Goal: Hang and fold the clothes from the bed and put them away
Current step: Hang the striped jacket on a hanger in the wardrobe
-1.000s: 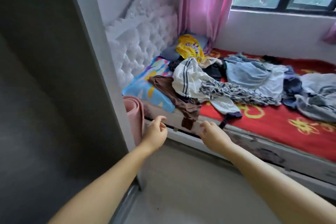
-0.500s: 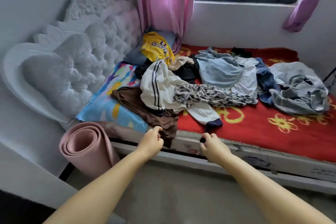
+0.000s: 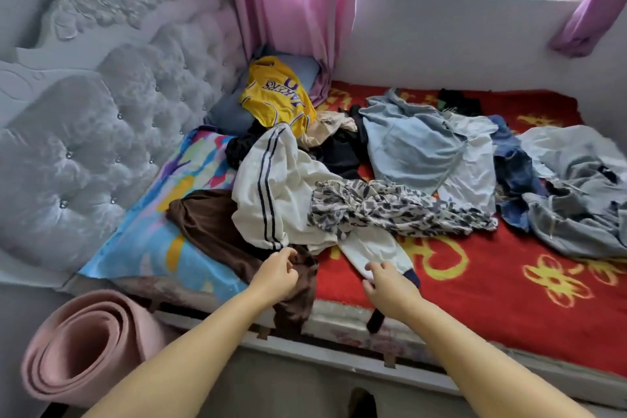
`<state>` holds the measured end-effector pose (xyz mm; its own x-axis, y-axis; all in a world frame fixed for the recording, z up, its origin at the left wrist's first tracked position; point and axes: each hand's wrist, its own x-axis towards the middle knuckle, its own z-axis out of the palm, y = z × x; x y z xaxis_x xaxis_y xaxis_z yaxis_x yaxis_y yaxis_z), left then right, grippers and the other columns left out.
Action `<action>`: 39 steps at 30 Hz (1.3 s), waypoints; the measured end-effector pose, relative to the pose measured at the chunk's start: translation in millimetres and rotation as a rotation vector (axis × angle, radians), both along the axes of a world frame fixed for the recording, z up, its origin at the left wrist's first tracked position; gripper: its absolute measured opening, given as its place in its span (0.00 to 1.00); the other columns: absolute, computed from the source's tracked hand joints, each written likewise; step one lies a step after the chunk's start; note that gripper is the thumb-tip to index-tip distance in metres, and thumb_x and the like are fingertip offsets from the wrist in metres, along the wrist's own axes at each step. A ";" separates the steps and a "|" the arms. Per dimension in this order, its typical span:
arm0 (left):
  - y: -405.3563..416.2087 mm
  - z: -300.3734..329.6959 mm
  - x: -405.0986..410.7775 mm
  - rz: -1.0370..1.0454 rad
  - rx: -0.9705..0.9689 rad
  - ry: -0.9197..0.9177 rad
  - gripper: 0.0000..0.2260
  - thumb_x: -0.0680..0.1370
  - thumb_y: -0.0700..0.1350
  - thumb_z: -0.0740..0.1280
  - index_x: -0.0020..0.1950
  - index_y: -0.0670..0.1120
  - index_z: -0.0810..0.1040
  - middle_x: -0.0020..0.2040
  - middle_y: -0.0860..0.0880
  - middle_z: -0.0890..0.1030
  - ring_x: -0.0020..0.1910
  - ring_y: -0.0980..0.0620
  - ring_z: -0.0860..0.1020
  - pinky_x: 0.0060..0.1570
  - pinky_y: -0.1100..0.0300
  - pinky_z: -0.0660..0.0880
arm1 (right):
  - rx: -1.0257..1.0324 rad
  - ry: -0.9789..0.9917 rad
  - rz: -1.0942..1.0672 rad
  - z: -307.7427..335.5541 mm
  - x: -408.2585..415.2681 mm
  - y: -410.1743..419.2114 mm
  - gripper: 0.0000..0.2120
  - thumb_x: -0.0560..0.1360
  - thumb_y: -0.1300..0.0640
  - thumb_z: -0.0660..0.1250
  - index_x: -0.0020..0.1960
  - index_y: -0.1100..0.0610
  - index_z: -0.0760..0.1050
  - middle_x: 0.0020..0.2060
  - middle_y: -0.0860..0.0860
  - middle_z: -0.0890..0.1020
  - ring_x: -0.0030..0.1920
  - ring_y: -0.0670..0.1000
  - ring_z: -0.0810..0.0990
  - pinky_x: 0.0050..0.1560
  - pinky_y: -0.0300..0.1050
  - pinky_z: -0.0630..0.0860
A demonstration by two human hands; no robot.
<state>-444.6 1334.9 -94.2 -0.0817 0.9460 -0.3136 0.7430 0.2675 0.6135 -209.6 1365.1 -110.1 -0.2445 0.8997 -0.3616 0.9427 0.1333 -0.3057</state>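
At the near edge of the bed (image 3: 475,326) the left hand (image 3: 276,276) hovers over the brown garment (image 3: 217,234), fingers loosely curled and the grip pinching nothing that I can make out. That brown piece spills off the pillow (image 3: 152,241) and hangs over the mattress side; it looks soft, limp and light, so I'd take it by a hem or the waistband and lift it clear. Beside it lies the cream striped top (image 3: 271,193), its navy-cuffed sleeve (image 3: 376,251) trailing toward the right hand (image 3: 390,285), whose spread fingers rest at the cuff without closing on it. The leopard-print piece (image 3: 390,207) lies draped across that top, so pulling the sleeve would likely drag both along. Better to gather the shoulders. Further right, the pale blue shirt (image 3: 414,142) and the grey hoodie (image 3: 576,193) lie crumpled, the hoodie probably heavier.
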 end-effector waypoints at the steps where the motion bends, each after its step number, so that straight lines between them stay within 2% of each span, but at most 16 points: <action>1: 16.6 0.3 -1.8 0.039 -0.001 -0.011 0.19 0.78 0.40 0.60 0.70 0.45 0.68 0.54 0.48 0.75 0.52 0.50 0.74 0.49 0.60 0.69 | 0.003 -0.009 0.028 -0.2 -0.3 20.2 0.18 0.81 0.48 0.54 0.67 0.54 0.66 0.62 0.54 0.70 0.54 0.55 0.76 0.49 0.50 0.76; 3: 45.5 0.3 -5.7 0.102 -0.001 -0.027 0.19 0.78 0.40 0.60 0.70 0.44 0.68 0.54 0.48 0.75 0.52 0.51 0.74 0.47 0.63 0.66 | 0.010 -0.018 0.077 0.0 0.1 57.2 0.18 0.81 0.48 0.54 0.67 0.54 0.65 0.62 0.54 0.70 0.56 0.55 0.75 0.50 0.49 0.75; 7: 93.6 -7.3 -17.5 0.237 0.000 -0.053 0.18 0.79 0.41 0.60 0.69 0.45 0.69 0.53 0.49 0.75 0.48 0.54 0.72 0.46 0.63 0.66 | 0.016 -0.053 0.174 -1.2 -7.3 133.6 0.19 0.81 0.49 0.54 0.69 0.55 0.64 0.64 0.56 0.69 0.61 0.58 0.73 0.55 0.48 0.73; 11: 117.8 -26.0 -39.2 0.305 -0.054 -0.075 0.17 0.79 0.41 0.61 0.69 0.45 0.69 0.51 0.50 0.75 0.49 0.52 0.74 0.45 0.62 0.67 | -0.062 -0.032 0.245 -17.0 -41.3 181.0 0.18 0.81 0.49 0.54 0.67 0.56 0.64 0.62 0.56 0.69 0.60 0.58 0.73 0.53 0.48 0.73; 14: 147.4 -40.5 -67.8 0.362 -0.111 -0.057 0.18 0.78 0.40 0.61 0.69 0.44 0.69 0.55 0.46 0.75 0.54 0.48 0.75 0.53 0.59 0.71 | -0.133 -0.007 0.267 -32.3 -77.0 207.8 0.18 0.81 0.50 0.54 0.68 0.56 0.64 0.63 0.56 0.69 0.61 0.58 0.73 0.55 0.47 0.72; 17: 183.0 -56.9 -95.8 0.385 -0.153 -0.056 0.20 0.79 0.41 0.61 0.70 0.44 0.67 0.62 0.44 0.71 0.59 0.47 0.74 0.59 0.57 0.71 | -0.188 0.024 0.250 -46.8 -110.2 236.3 0.17 0.80 0.50 0.55 0.66 0.56 0.66 0.62 0.55 0.70 0.59 0.57 0.74 0.53 0.46 0.71; 19: 212.1 -67.4 -115.4 0.402 -0.163 -0.028 0.23 0.79 0.46 0.63 0.73 0.46 0.63 0.69 0.45 0.66 0.66 0.47 0.69 0.62 0.55 0.70 | -0.231 0.061 0.177 -56.1 -133.2 260.0 0.16 0.80 0.50 0.56 0.66 0.56 0.66 0.62 0.55 0.70 0.58 0.56 0.74 0.53 0.47 0.72; 22: 258.4 -86.0 -147.1 0.391 -0.182 0.084 0.35 0.77 0.56 0.66 0.77 0.50 0.51 0.75 0.46 0.54 0.73 0.45 0.58 0.67 0.52 0.65 | -0.303 0.142 0.036 -71.0 -172.8 301.6 0.21 0.81 0.49 0.56 0.71 0.56 0.62 0.66 0.56 0.69 0.59 0.54 0.75 0.54 0.47 0.73; 25: 298.6 -110.7 -178.2 0.367 -0.262 0.148 0.45 0.74 0.62 0.67 0.78 0.51 0.39 0.78 0.45 0.42 0.77 0.44 0.48 0.70 0.49 0.60 | -0.399 0.325 -0.240 -84.6 -220.1 338.2 0.27 0.80 0.47 0.60 0.75 0.54 0.58 0.68 0.56 0.69 0.56 0.54 0.77 0.51 0.47 0.76; 27: 322.3 -131.1 -196.5 0.400 -0.316 0.098 0.48 0.73 0.62 0.68 0.78 0.52 0.36 0.78 0.44 0.40 0.77 0.43 0.46 0.71 0.46 0.58 | -0.481 0.501 -0.463 -98.0 -249.4 358.4 0.31 0.79 0.47 0.62 0.77 0.53 0.53 0.70 0.56 0.66 0.55 0.54 0.76 0.48 0.49 0.79; 29: 341.0 -151.2 -211.2 0.469 -0.342 -0.021 0.49 0.72 0.60 0.70 0.78 0.51 0.36 0.78 0.43 0.43 0.77 0.42 0.49 0.72 0.46 0.57 | -0.532 0.612 -0.639 -111.9 -272.3 376.1 0.36 0.78 0.46 0.64 0.78 0.50 0.49 0.72 0.56 0.62 0.60 0.56 0.72 0.44 0.50 0.80; 31: 352.5 -166.2 -221.2 0.540 -0.338 -0.217 0.51 0.72 0.56 0.72 0.78 0.49 0.36 0.78 0.43 0.49 0.76 0.42 0.54 0.71 0.48 0.57 | -0.561 0.698 -0.730 -121.4 -287.6 388.5 0.40 0.76 0.44 0.66 0.78 0.48 0.45 0.74 0.53 0.60 0.60 0.54 0.69 0.41 0.49 0.79; 33: 358.1 -181.3 -231.2 0.593 -0.345 -0.376 0.49 0.72 0.52 0.73 0.78 0.48 0.40 0.77 0.44 0.56 0.74 0.42 0.61 0.70 0.50 0.60 | -0.616 0.759 -0.799 -134.0 -304.1 398.4 0.43 0.75 0.43 0.68 0.78 0.47 0.43 0.74 0.51 0.59 0.58 0.53 0.69 0.44 0.54 0.80; 36: 355.5 -184.4 -233.6 0.601 -0.323 -0.510 0.32 0.75 0.43 0.70 0.76 0.47 0.59 0.70 0.44 0.71 0.65 0.45 0.72 0.66 0.51 0.69 | -0.705 0.797 -0.892 -142.8 -317.9 400.4 0.46 0.73 0.42 0.69 0.78 0.45 0.40 0.75 0.52 0.59 0.66 0.60 0.70 0.58 0.64 0.75; 39: 346.6 -165.4 -222.8 0.498 -0.331 -0.567 0.21 0.77 0.39 0.64 0.71 0.47 0.68 0.64 0.44 0.77 0.60 0.48 0.76 0.61 0.54 0.73 | -0.791 0.867 -0.870 -136.4 -316.3 393.5 0.44 0.71 0.38 0.69 0.77 0.44 0.45 0.73 0.50 0.65 0.65 0.61 0.73 0.57 0.64 0.76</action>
<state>-667.4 1681.6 -259.6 -0.2126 0.6918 -0.6901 0.0902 0.7171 0.6911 -525.9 1758.6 -246.5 -0.1327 0.5145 -0.8471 0.1222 -0.8397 -0.5292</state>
